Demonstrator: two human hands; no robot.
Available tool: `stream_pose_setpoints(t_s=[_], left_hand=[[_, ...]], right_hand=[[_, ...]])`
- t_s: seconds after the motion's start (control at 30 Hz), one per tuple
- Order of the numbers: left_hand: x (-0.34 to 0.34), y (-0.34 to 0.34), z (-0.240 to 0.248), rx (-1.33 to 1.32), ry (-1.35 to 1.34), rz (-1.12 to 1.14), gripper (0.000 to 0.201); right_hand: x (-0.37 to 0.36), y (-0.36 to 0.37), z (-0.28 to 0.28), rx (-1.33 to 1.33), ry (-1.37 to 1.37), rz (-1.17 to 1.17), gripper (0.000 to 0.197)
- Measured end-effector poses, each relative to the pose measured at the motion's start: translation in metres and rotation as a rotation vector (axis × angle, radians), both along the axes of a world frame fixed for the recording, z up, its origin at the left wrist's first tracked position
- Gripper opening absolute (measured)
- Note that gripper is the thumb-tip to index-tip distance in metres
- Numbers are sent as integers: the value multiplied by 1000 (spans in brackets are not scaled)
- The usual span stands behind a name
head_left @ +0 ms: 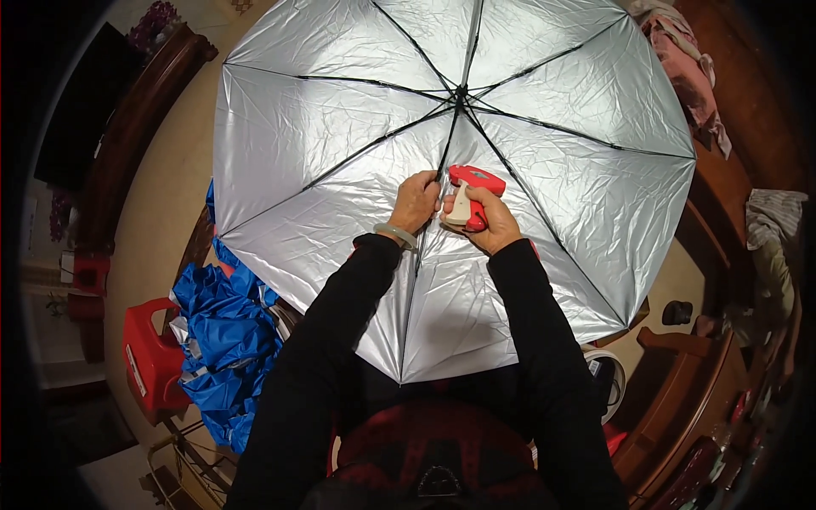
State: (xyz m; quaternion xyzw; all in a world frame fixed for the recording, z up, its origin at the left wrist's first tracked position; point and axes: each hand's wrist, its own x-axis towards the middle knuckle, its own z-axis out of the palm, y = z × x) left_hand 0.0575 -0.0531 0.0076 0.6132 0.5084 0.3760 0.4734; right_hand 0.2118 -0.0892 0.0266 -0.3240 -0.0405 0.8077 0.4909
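A wide, opened umbrella point(340, 153) with a crinkled silver fabric lining and thin black ribs spreads its underside in front of the person, tilted up, its dark hub point(461, 98) in the upper half of the canopy. Over the umbrella's lower middle, the left hand point(415, 202), with a pale smooth bangle point(395, 235) at its wrist, has its fingers curled in close around a slender black rod point(444, 161) running down from the hub; whether this is a rib or the shaft I cannot tell. Just beside it, also in front of the lining, the right hand point(495, 223) is wrapped snugly around a chunky red-and-cream handheld tool point(478, 178), its fingers bent around the cream part and the red head upward. Left of the umbrella's lower edge lies a crumpled heap of glossy blue fabric point(225, 348), with a red plastic stool point(149, 361) farther out beyond it. Near the umbrella's upper right edge hangs a pink cloth point(682, 72), and a grey striped cloth point(778, 208) lies well apart to its right.
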Motion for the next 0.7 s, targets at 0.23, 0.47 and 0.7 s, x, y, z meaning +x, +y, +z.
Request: stream_pose_setpoints(t_s=[0.23,0.47,0.7], left_hand=[[-5,11,12,-51,-7,-18,22],[-6,25,-5,323,127,27,22],[-17,32,19,-159,-36,-37,23]], right_hand=[[-4,13,4,38,-28,20,31],[1,30,15,23,-53,130,30],[1,59,12,50,-248,266,26]])
